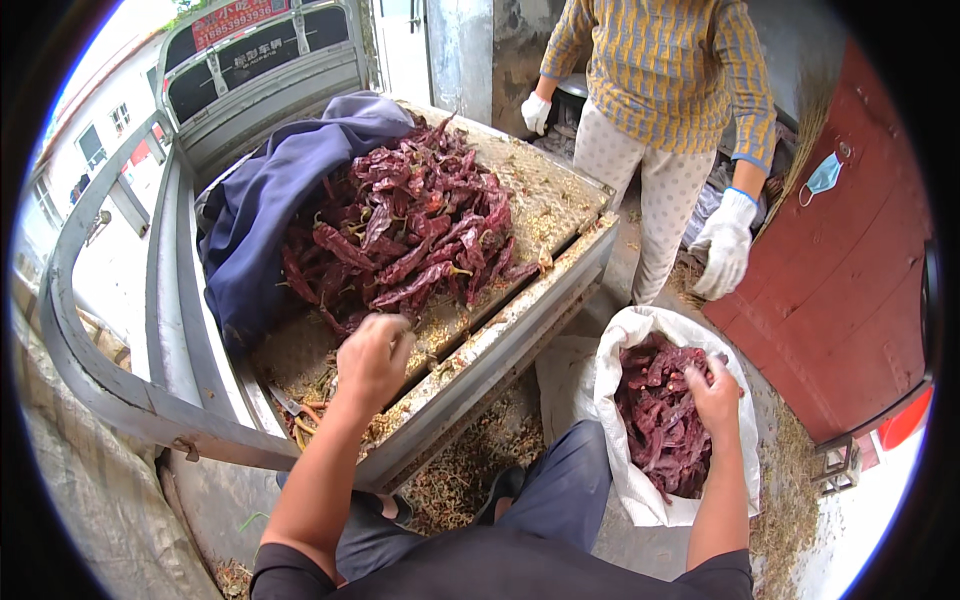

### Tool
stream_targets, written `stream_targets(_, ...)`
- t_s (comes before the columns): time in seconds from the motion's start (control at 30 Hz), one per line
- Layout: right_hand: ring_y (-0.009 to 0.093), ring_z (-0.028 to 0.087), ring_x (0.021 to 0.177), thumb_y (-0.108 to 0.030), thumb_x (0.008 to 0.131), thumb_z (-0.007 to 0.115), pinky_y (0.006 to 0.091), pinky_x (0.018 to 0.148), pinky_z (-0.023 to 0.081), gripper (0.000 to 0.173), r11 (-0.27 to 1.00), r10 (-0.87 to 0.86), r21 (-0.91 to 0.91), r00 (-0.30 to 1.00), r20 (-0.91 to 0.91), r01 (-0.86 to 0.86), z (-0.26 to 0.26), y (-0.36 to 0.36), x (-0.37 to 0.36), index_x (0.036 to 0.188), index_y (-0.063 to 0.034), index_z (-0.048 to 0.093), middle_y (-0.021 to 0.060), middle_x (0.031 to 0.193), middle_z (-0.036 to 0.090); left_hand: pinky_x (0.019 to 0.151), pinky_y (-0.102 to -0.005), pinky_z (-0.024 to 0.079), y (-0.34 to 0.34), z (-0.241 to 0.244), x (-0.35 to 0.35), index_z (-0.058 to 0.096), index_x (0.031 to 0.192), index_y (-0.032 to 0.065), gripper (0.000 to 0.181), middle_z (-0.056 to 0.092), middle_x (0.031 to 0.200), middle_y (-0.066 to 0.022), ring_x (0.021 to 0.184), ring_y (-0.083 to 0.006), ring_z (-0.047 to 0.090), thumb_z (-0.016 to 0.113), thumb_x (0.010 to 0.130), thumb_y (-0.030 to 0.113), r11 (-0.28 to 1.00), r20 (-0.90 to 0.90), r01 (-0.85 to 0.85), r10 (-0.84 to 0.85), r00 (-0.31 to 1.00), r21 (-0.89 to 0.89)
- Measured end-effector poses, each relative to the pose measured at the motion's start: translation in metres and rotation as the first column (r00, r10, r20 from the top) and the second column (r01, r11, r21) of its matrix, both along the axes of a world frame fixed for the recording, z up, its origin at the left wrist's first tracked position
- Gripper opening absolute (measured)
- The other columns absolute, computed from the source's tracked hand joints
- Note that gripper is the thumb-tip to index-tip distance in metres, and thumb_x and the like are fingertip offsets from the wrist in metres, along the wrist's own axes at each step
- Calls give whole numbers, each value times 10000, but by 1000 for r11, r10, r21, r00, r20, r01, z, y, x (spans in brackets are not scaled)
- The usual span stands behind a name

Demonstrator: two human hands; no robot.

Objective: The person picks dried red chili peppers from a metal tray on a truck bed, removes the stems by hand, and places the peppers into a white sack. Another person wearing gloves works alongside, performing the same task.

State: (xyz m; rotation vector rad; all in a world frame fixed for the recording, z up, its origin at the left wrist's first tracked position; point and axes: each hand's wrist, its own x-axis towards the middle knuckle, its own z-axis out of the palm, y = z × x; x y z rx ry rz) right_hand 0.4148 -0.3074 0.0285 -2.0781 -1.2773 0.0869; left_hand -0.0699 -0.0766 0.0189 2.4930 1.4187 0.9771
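Note:
A heap of dried red chili peppers [420, 217] lies on the bed of a small cargo truck, partly covered by a dark blue cloth [259, 225]. Just off the heap's near edge is my left hand [375, 360], its fingers curled and blurred; whether anything is in them is hidden. To my right stands a white woven sack [637, 322] with its mouth rolled back, full of dried chilies [664, 420]. My right hand [716, 397] is over the sack's right side, fingertips at the peppers. Blur hides whether it grips one.
A person in white gloves [724, 244] stands beyond the sack. Seeds litter the truck bed [525, 172], whose metal edge [487, 360] runs before me. A curved metal rail [150, 405] rises at left. Orange-handled scissors [296, 409] lie near my left forearm. A red panel [847, 300] leans at right.

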Motion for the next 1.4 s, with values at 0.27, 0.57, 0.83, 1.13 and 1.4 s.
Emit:
stream_targets(0.27, 289, 728, 1034, -237, 964, 731, 385, 928, 569, 361, 990, 136, 78, 950, -281, -119, -19, -20, -65, 1214, 23, 722, 189, 1135, 742, 790, -493, 572, 90, -28, -19, 712, 1032, 113, 138, 701, 978, -109, 941, -352, 716, 709, 933, 208, 951, -361, -308, 299, 883, 34)
stream_targets(0.57, 262, 694, 1185, -309, 1014, 729, 371, 1009, 550, 583, 863, 474, 245, 541, -695, -442, -36, 88, -244, 1433, 56, 554, 205, 1281, 711, 677, -454, 548, -41, -17, -31, 619, 910, 46, 89, 637, 887, -144, 766, -354, 652, 707, 899, 39, 966, 106, -99, 75, 992, 241)
stream_targets(0.83, 299, 709, 921, -212, 1026, 663, 422, 869, 569, 383, 710, 674, 255, 527, -518, -657, -29, 135, -309, 1328, 7, 576, 177, 1039, 729, 679, -333, 553, -120, -20, -6, 699, 1134, 29, 329, 701, 948, -92, 768, -173, 686, 850, 859, 130, 964, 292, 59, 20, 956, -259)
stream_targets(1.13, 457, 696, 927, -216, 942, 690, 546, 805, 568, 315, 582, 813, -5, 582, -9, -813, 3, 102, -294, 1168, -22, 587, 237, 1037, 678, 786, -322, 603, -99, -6, -7, 782, 1060, 21, 200, 742, 1046, -133, 886, -216, 749, 810, 863, 3, 950, 411, 299, -237, 880, -94)
stream_targets(1.4, 428, 697, 878, -222, 1012, 645, 521, 753, 553, 197, 394, 919, -82, 395, 0, -916, -2, 107, -287, 1027, -29, 611, 205, 927, 679, 732, -339, 586, -99, -4, -29, 752, 1025, 13, 136, 741, 938, -109, 821, -243, 730, 787, 925, 99, 910, 355, 380, -305, 884, -165)
